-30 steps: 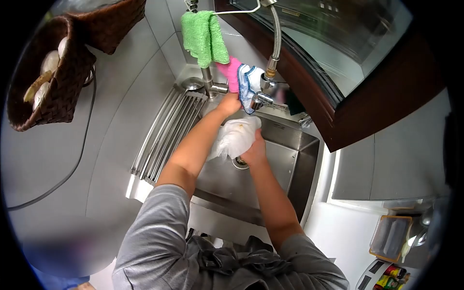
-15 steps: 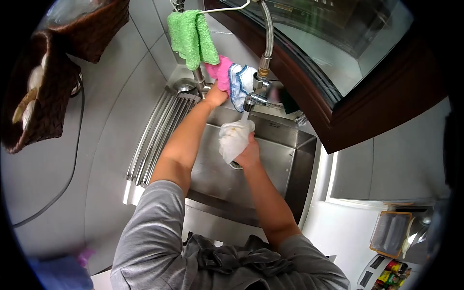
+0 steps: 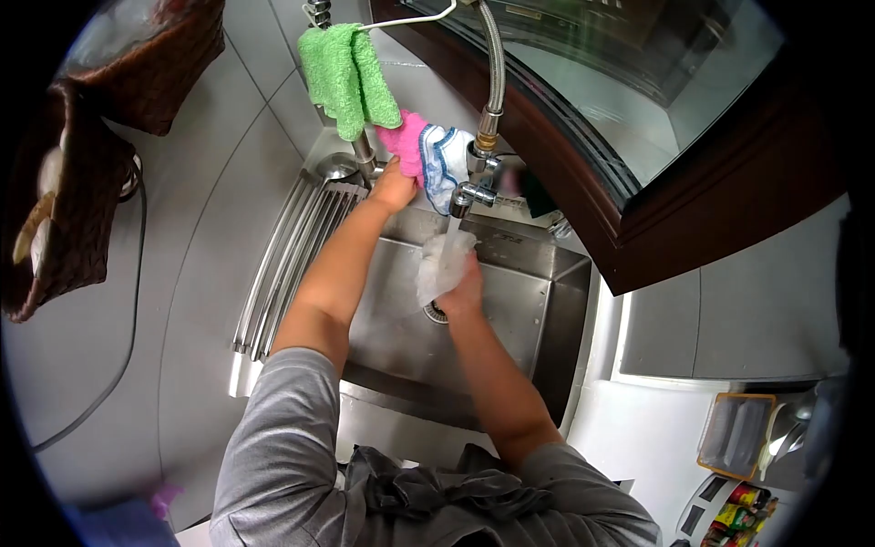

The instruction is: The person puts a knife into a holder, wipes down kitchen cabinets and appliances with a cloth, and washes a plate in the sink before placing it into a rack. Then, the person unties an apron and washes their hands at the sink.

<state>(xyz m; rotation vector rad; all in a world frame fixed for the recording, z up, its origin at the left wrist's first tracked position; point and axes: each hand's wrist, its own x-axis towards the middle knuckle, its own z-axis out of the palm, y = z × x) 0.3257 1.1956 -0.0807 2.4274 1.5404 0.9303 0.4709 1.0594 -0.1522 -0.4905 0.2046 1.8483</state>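
Note:
Over the metal sink (image 3: pixel 401 337), my right hand (image 3: pixel 463 287) grips a thin white cloth (image 3: pixel 442 264). Water runs from the chrome faucet (image 3: pixel 463 199) onto that cloth. My left hand (image 3: pixel 395 187) reaches to the back of the sink, just below a pink cloth (image 3: pixel 407 146); its fingers are mostly hidden, and I cannot see what they touch. A white cloth with blue edging (image 3: pixel 444 164) hangs beside the pink one, and a green towel (image 3: pixel 346 77) hangs above them.
A metal roll-up rack (image 3: pixel 292 264) lies along the sink's left edge. Brown woven baskets (image 3: pixel 87 246) stand at the far left, near a grey cable. A dark window frame (image 3: pixel 629 246) juts in at the upper right. An orange-rimmed container (image 3: pixel 736 438) sits at the lower right.
Water now visibly streams over the white cloth, which looks wetter and more see-through. The view has shifted slightly; my left hand stays near the pink cloth.

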